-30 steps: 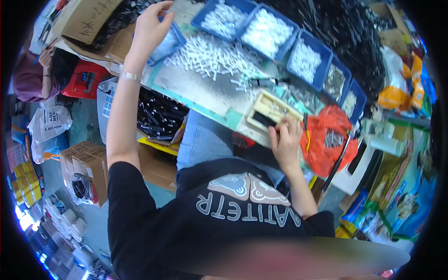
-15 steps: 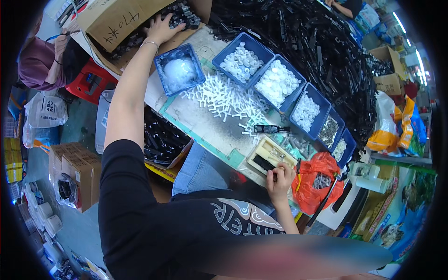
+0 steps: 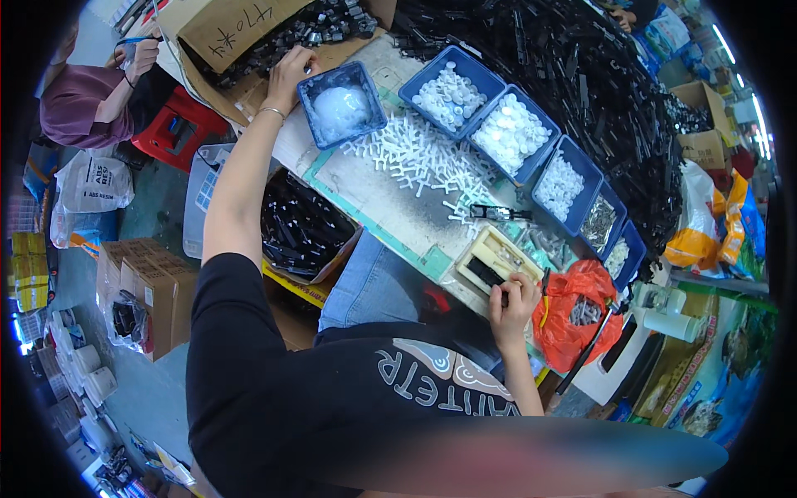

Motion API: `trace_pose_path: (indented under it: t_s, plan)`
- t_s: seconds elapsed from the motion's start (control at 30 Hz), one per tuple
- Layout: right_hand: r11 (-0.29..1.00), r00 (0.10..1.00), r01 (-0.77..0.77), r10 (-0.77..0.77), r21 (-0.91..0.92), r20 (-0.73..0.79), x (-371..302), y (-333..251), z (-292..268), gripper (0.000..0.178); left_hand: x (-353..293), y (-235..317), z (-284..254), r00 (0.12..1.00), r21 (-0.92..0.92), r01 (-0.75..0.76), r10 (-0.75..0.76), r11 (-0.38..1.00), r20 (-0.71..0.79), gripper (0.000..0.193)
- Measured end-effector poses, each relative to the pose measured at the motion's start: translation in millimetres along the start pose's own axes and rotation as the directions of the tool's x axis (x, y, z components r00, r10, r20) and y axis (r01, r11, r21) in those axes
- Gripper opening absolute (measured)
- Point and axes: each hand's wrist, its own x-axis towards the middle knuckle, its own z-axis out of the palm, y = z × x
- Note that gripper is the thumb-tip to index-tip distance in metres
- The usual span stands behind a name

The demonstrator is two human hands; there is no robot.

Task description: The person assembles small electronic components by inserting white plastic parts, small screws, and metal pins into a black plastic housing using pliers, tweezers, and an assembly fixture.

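My left hand [image 3: 290, 79] is by the edge of a cardboard box [image 3: 237, 37] of small black parts [image 3: 332, 23]. Its fingers are curled together, with a small dark piece just showing at the tips. My right hand [image 3: 515, 307] is closed at the near edge of a cream fixture [image 3: 480, 249], pinching a dark piece whose kind is mostly hidden by the fingers. A long black plastic part [image 3: 486, 270] lies in the fixture's slot. Just beyond the fixture rests another black part [image 3: 500, 213].
White branched plastic pieces [image 3: 415, 158] spread beside a blue bin of white grease [image 3: 342, 108]. Several blue bins [image 3: 452, 91] hold small white and metal parts. Black strips [image 3: 548, 58] are heaped behind; a red bag [image 3: 581, 311] sits right. Another person [image 3: 91, 104] is far left.
My left hand has drawn back from among the black parts toward the box's near edge, its spread fingers now curled. My right hand stays at the fixture. The whole view has shifted slightly.
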Motion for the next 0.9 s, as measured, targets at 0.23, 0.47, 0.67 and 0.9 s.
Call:
trace_pose_path:
  t_s: [0.23,0.47,0.67,0.9]
  plan:
    - [1.0,1.0,-0.011,0.011,0.002,0.015,6.1,-2.4,-5.1,0.015,-34.0,1.5,-14.6,0.688,-0.601,0.475,-0.697,0.643,-0.203,0.014]
    - [0.999,0.99,-0.055,0.054,0.001,0.132,45.9,-32.8,-35.2,0.019,-69.0,148.7,-70.4,0.618,-0.788,0.452,-0.49,-0.418,0.614,0.019]
    - [0.816,0.988,-0.087,-0.001,0.572,0.152,99.3,-81.9,-9.8,0.022,-106.3,233.3,-29.3,0.463,-0.389,0.483,-0.148,-0.785,0.874,0.025]
    - [0.788,0.984,-0.015,-0.097,0.616,0.148,101.0,-71.1,28.8,0.021,-129.4,283.7,-15.0,0.441,-0.487,0.568,-0.254,-0.663,0.861,0.02]
